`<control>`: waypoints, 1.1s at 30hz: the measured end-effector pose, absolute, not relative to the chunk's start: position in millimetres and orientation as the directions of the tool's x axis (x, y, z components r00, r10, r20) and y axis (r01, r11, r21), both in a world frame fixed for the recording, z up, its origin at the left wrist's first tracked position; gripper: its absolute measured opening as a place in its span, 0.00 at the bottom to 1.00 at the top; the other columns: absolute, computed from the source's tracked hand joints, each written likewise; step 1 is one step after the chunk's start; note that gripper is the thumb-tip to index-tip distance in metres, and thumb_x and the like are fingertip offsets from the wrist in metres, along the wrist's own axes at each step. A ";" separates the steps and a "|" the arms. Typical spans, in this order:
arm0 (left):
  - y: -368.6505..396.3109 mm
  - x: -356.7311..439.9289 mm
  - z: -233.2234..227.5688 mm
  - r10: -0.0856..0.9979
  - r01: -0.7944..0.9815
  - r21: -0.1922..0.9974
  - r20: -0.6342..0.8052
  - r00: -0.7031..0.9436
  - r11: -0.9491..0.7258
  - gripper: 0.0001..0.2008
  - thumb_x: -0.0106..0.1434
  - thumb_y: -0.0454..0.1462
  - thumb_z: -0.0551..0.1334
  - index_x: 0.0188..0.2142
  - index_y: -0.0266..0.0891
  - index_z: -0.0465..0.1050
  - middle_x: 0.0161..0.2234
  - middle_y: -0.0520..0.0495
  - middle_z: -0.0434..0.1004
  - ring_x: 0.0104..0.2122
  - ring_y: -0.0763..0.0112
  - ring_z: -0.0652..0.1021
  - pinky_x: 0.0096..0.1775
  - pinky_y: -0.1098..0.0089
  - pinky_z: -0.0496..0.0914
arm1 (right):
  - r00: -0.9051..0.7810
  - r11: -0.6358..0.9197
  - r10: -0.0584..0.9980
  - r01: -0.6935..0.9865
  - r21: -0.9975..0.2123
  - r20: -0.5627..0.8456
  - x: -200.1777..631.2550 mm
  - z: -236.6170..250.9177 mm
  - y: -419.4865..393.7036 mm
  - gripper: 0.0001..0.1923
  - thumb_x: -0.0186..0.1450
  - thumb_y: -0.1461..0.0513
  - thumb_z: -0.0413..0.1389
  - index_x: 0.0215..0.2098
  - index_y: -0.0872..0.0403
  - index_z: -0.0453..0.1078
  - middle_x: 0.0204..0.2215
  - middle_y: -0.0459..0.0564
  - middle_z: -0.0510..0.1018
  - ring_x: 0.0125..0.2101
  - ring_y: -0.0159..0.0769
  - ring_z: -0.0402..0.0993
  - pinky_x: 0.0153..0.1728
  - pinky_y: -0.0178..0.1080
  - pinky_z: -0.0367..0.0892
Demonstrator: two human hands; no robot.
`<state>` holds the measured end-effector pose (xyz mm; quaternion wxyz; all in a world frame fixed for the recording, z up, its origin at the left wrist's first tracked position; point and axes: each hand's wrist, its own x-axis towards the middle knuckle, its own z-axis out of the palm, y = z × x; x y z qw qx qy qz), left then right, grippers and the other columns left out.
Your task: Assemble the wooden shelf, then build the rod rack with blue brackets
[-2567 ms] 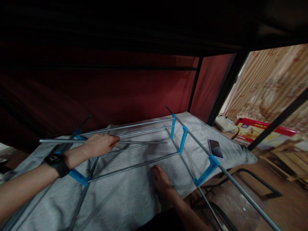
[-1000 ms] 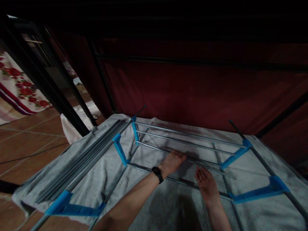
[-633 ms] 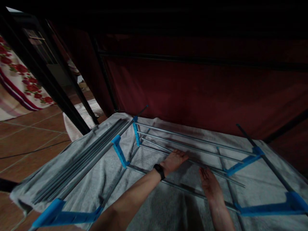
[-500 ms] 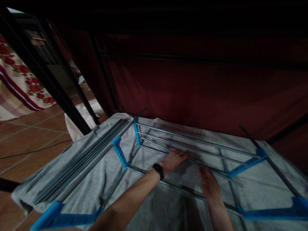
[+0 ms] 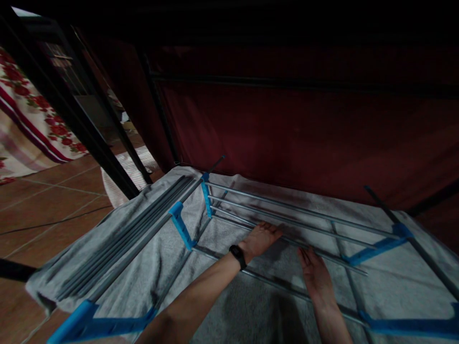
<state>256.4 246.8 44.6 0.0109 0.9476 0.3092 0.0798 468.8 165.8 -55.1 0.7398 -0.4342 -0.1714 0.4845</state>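
Note:
A rack of grey metal rods (image 5: 294, 209) joined by blue plastic connectors (image 5: 182, 230) lies flat on a grey cloth (image 5: 247, 310). My left hand (image 5: 261, 237), with a black watch on the wrist, rests on a loose metal rod (image 5: 337, 263) that lies slanted across the rack, its fingers curled over it. My right hand (image 5: 314, 276) lies flat on the cloth just in front of that rod, fingers stretched toward it, holding nothing. A bundle of spare grey rods (image 5: 125, 239) lies along the cloth's left side.
A dark red fabric wall (image 5: 287, 134) closes the back. Black metal posts (image 5: 82, 129) slant down on the left, with a tiled floor (image 5: 39, 205) and a floral cloth (image 5: 25, 124) beyond. More blue connectors sit at the near left (image 5: 96, 325) and right (image 5: 412, 327).
The view has swung left since 2.6 s ago. My left hand brought the loose rod down onto the rack. Over the last second both hands barely moved.

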 end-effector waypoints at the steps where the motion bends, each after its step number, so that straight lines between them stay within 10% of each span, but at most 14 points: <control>1: 246.9 256.3 45.0 0.589 0.585 0.072 0.142 0.795 -0.808 0.21 0.68 0.29 0.53 0.59 0.40 0.65 0.52 0.40 0.75 0.49 0.62 0.77 0.52 0.62 0.66 | 0.476 0.158 0.865 -0.558 -0.815 -0.158 468.4 -55.3 166.0 0.04 0.55 0.60 0.63 0.30 0.48 0.74 0.41 0.47 0.81 0.44 0.39 0.78 0.52 0.47 0.72; 33: 245.3 247.2 50.5 0.604 0.603 0.059 0.166 0.780 -0.795 0.23 0.68 0.28 0.51 0.60 0.45 0.65 0.53 0.45 0.75 0.50 0.65 0.76 0.54 0.64 0.64 | 0.464 0.225 0.878 -0.621 -0.751 -0.120 460.8 -41.4 165.9 0.09 0.53 0.60 0.69 0.32 0.48 0.77 0.35 0.43 0.83 0.40 0.37 0.80 0.49 0.46 0.75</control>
